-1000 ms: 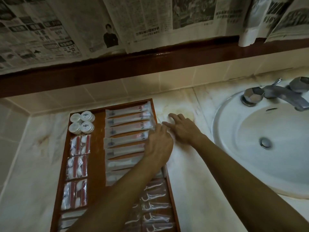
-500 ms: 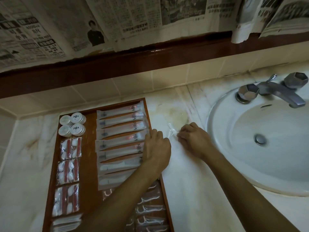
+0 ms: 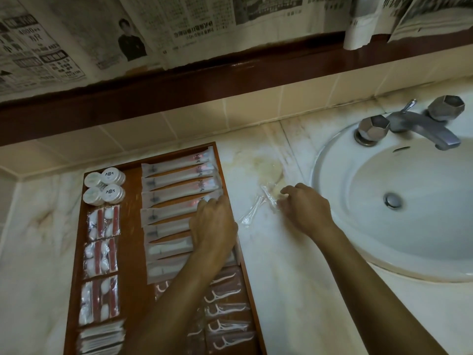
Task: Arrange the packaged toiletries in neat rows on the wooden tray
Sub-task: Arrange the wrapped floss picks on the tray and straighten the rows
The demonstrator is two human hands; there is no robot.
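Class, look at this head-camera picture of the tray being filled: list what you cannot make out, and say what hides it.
- Left hand: its fingertips are hidden behind its own back, head view.
- Right ends of several long packets: covered by the left forearm.
- Near end of the wooden tray: cut off by the bottom edge.
- Clear packet held by the right hand: contents blurred by glare.
- Packet print: too small to read.

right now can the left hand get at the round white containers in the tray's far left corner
Probably yes: the left hand rests on the toothbrush packets, and only low, flat packets lie between it and the round white containers.
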